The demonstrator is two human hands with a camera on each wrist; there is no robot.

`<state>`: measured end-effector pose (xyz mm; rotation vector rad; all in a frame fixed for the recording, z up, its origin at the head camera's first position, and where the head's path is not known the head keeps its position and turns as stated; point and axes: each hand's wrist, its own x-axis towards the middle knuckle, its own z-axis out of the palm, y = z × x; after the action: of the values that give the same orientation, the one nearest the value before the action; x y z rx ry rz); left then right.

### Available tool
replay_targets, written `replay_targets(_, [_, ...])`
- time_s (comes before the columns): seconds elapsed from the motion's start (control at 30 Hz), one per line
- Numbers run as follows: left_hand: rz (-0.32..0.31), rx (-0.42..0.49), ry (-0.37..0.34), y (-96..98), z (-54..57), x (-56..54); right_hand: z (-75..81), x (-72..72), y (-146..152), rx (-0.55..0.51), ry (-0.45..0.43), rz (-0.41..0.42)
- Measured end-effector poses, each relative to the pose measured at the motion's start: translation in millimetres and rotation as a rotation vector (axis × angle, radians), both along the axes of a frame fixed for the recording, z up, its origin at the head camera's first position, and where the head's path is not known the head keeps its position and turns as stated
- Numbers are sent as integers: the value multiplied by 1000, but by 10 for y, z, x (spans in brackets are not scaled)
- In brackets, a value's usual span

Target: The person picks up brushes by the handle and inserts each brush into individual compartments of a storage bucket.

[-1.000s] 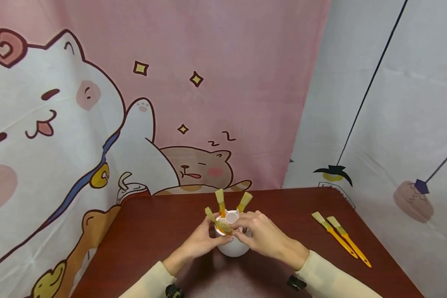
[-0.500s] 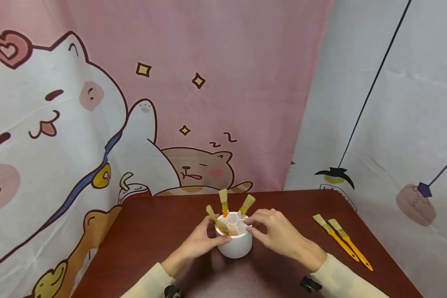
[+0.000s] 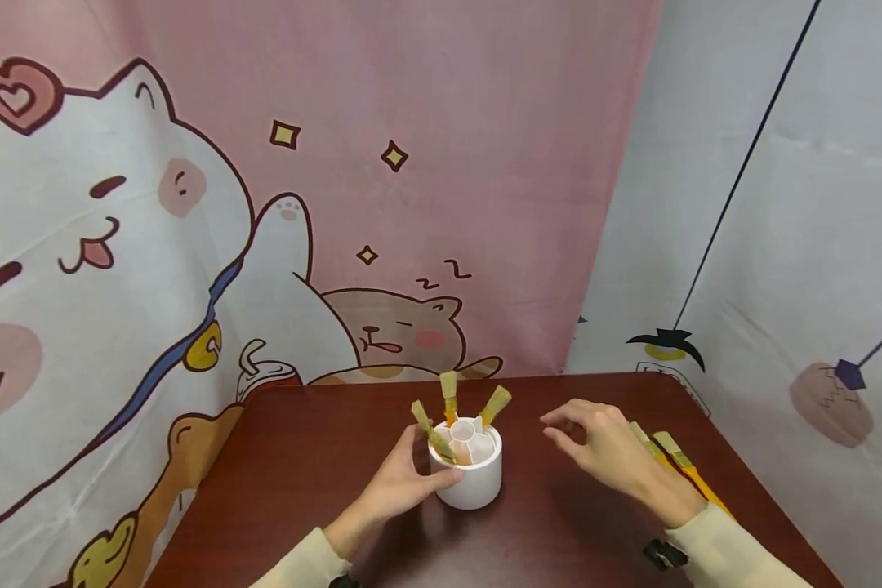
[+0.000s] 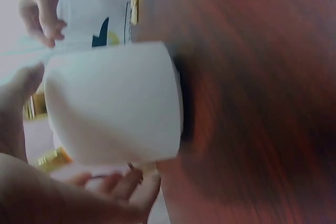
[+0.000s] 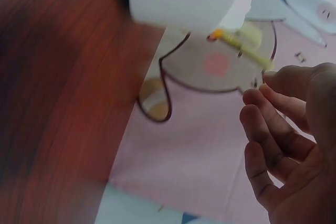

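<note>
The left hand (image 3: 400, 482) grips the white holder (image 3: 479, 487), thumb on its near wall. Just right of that hand, the holder stands upright on the bench (image 3: 301, 465), brushes (image 3: 496, 404) rising from its compartments. Farther right, apart from it, the right hand (image 3: 603, 441) hangs relaxed, fingers loosely bent; two more brushes (image 3: 674, 452) lie beyond that hand, partly hidden.

Two dark letters Z (image 3: 456, 269) on a pink wall hanging (image 3: 500, 163).
In the head view, a smaller Z (image 3: 426, 284) and a larger one, up and to its right, sit above a brown cartoon cat (image 3: 400, 327). On the pale hanging (image 3: 779, 245) at right, marks in an outlined frame (image 3: 669, 370) are too small to read.
</note>
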<state>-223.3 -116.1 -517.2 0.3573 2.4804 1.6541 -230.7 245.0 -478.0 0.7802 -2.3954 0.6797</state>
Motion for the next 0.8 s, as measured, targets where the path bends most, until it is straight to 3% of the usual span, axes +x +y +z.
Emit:
replay_targets(0.2, [164, -127, 91, 191, -4, 135, -75, -94, 304, 2, 60, -63])
replay_targets(0.37, [246, -160, 117, 297, -22, 170, -160, -157, 539, 30, 16, -132])
replay_targets(0.6, [268, -157, 122, 322, -41, 155, -249, -205, 836, 47, -120, -208])
replay_targets(0.8, [241, -158, 136, 293, -31, 126, -324, -252, 1029, 70, -97, -233])
